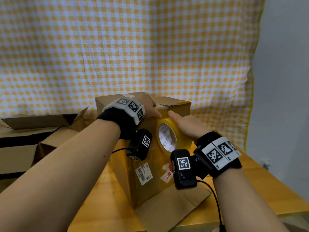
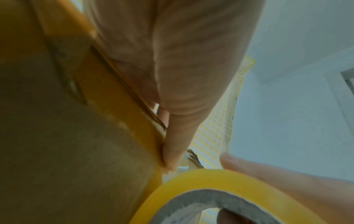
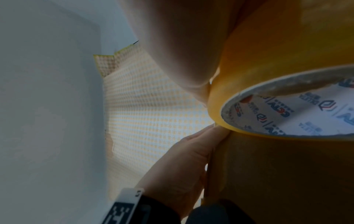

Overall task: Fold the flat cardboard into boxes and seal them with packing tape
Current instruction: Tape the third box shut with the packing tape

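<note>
A brown cardboard box [image 1: 147, 174] stands upright on the wooden table [image 1: 254, 190], with yellowish tape and shipping labels on its near face. My left hand [image 1: 150, 107] lies over the box's top near edge, and its thumb [image 2: 172, 151] presses flat along that edge. My right hand [image 1: 185, 124] grips a roll of yellow packing tape [image 1: 167, 136] and holds it against the upper part of the near face, right beside the left thumb. The roll's white printed core [image 3: 296, 109] shows in the right wrist view. The left fingers on top of the box are hidden.
A loose bottom flap [image 1: 175, 208] of the box lies spread on the table toward me. Flattened and half-open cardboard [image 1: 25, 141] is piled at the left. A yellow checked cloth [image 1: 133, 47] hangs behind, and a white wall [image 1: 284, 81] is at the right.
</note>
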